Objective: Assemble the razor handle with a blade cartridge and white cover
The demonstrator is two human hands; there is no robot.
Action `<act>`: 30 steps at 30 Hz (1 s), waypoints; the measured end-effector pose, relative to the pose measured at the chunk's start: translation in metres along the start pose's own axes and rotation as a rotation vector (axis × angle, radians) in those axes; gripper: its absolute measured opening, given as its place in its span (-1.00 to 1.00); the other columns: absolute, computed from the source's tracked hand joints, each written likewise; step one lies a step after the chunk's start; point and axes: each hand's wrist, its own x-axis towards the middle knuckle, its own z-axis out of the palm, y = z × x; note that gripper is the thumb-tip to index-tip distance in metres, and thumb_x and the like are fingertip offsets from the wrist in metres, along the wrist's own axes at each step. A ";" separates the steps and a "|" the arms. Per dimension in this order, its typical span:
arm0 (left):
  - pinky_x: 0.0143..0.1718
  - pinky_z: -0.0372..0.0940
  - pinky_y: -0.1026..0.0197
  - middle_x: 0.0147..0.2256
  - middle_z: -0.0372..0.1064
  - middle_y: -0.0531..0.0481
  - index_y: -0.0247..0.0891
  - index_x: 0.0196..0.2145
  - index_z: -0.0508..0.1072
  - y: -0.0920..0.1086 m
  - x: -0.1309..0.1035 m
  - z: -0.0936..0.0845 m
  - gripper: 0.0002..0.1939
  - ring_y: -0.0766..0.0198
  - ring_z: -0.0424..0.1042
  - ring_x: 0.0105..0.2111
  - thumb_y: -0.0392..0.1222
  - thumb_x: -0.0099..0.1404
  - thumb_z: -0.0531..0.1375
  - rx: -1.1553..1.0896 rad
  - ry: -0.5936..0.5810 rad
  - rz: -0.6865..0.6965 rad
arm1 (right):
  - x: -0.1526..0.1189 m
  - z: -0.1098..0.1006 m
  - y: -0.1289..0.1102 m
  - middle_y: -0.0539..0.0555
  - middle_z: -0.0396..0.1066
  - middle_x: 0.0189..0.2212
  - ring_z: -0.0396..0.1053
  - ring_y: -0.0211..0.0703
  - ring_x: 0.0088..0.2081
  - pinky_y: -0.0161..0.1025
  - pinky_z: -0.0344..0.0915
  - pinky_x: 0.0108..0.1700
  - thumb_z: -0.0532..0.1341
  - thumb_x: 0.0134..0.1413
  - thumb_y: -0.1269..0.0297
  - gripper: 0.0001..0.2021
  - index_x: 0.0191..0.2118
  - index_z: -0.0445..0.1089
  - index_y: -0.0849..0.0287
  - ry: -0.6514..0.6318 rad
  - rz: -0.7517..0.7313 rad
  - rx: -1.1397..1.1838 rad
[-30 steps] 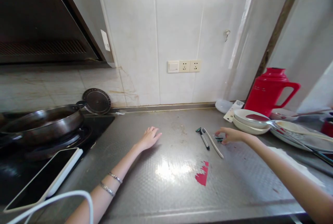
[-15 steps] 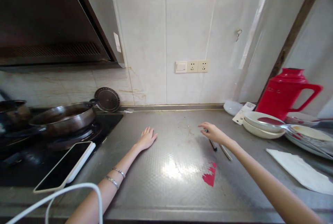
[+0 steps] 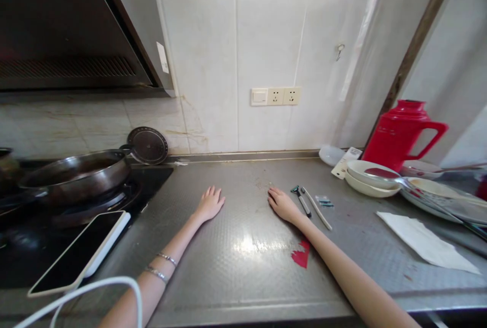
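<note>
My left hand lies flat on the metal counter, fingers spread and holding nothing. Across from it my right hand rests palm down on the same counter, its fingers stretched out and nothing in them. Just right of that hand lies a razor with a dark handle. Beside the razor is a thin pale stick-like piece, slightly bent. A small clear packet with blue-green bits sits further right. A torn red scrap lies close to my right forearm.
At left a pan sits on the black stove, with a phone and a white cable nearer me. To the right are stacked bowls, a red thermos jug and a white paper sheet.
My right hand has moved left and down from above the razor, and now lies on the counter. The razor, pale stick and packet have come into full sight. My view has shifted slightly right.
</note>
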 end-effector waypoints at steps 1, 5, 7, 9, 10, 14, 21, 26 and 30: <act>0.16 -0.07 0.02 0.20 0.00 -0.32 -0.37 0.15 0.18 0.000 0.000 0.000 -0.44 -0.02 -0.04 0.22 0.02 0.32 -0.15 -0.003 -0.004 -0.004 | 0.000 -0.001 -0.001 0.34 0.24 0.09 0.16 -0.02 0.14 -0.16 0.03 0.17 -0.04 0.17 0.32 -0.60 0.03 0.31 0.43 0.002 0.003 -0.004; 0.16 -0.07 0.01 0.21 -0.01 -0.32 -0.37 0.15 0.18 0.000 0.000 -0.002 -0.43 -0.02 -0.05 0.22 0.02 0.32 -0.14 -0.017 -0.020 -0.009 | -0.001 -0.004 -0.004 0.34 0.25 0.08 0.16 -0.04 0.13 -0.17 0.04 0.16 -0.03 0.17 0.32 -0.60 0.03 0.32 0.42 0.000 0.011 -0.006; 0.16 -0.07 0.01 0.21 -0.01 -0.32 -0.37 0.15 0.18 0.000 0.000 -0.002 -0.44 -0.02 -0.05 0.22 0.02 0.32 -0.14 -0.020 -0.020 -0.007 | -0.001 -0.006 -0.005 0.34 0.25 0.08 0.17 -0.04 0.13 -0.18 0.04 0.16 -0.03 0.17 0.33 -0.60 0.03 0.32 0.43 0.001 0.014 -0.003; 0.16 -0.07 0.01 0.21 -0.01 -0.31 -0.36 0.15 0.18 -0.001 0.001 -0.002 -0.44 -0.01 -0.05 0.22 0.02 0.32 -0.13 -0.020 -0.019 -0.010 | -0.002 -0.007 -0.006 0.34 0.25 0.08 0.17 -0.03 0.13 -0.18 0.04 0.16 -0.03 0.17 0.33 -0.60 0.03 0.32 0.45 -0.001 0.013 -0.004; 0.16 -0.07 0.01 0.21 -0.01 -0.31 -0.36 0.15 0.18 -0.001 0.001 -0.002 -0.45 -0.01 -0.05 0.22 0.01 0.32 -0.12 -0.019 -0.021 -0.014 | -0.002 -0.007 -0.006 0.34 0.25 0.08 0.17 -0.02 0.13 -0.18 0.04 0.17 -0.03 0.17 0.33 -0.59 0.03 0.31 0.45 -0.003 0.012 -0.004; 0.17 -0.07 0.02 0.21 -0.01 -0.30 -0.36 0.15 0.19 -0.001 0.002 0.000 -0.45 -0.01 -0.04 0.22 0.00 0.32 -0.11 -0.011 -0.014 -0.013 | -0.001 -0.006 -0.004 0.34 0.23 0.10 0.16 -0.01 0.14 -0.16 0.03 0.17 -0.02 0.16 0.34 -0.59 0.04 0.31 0.44 -0.017 0.015 -0.005; 0.17 -0.06 0.01 0.21 0.00 -0.28 -0.35 0.14 0.19 -0.002 0.002 0.002 -0.45 0.01 -0.04 0.22 0.02 0.32 -0.12 -0.015 0.003 -0.007 | -0.001 -0.002 -0.001 0.35 0.23 0.09 0.16 -0.02 0.14 -0.14 0.04 0.17 -0.03 0.16 0.33 -0.60 0.04 0.31 0.43 -0.008 0.004 0.011; 0.17 -0.06 0.02 0.21 0.00 -0.27 -0.34 0.15 0.19 -0.003 0.002 0.002 -0.45 0.02 -0.03 0.22 0.02 0.32 -0.13 -0.016 0.006 -0.005 | -0.001 -0.002 0.000 0.36 0.23 0.09 0.16 -0.01 0.14 -0.15 0.04 0.17 -0.03 0.17 0.33 -0.59 0.04 0.31 0.45 0.003 0.001 0.013; 0.17 -0.06 0.02 0.21 0.00 -0.27 -0.35 0.15 0.18 -0.003 0.002 0.002 -0.44 0.02 -0.04 0.22 0.01 0.32 -0.13 -0.010 -0.002 -0.012 | -0.001 -0.001 -0.001 0.36 0.23 0.09 0.16 -0.02 0.14 -0.16 0.02 0.18 -0.03 0.16 0.34 -0.60 0.03 0.31 0.44 -0.001 0.005 0.013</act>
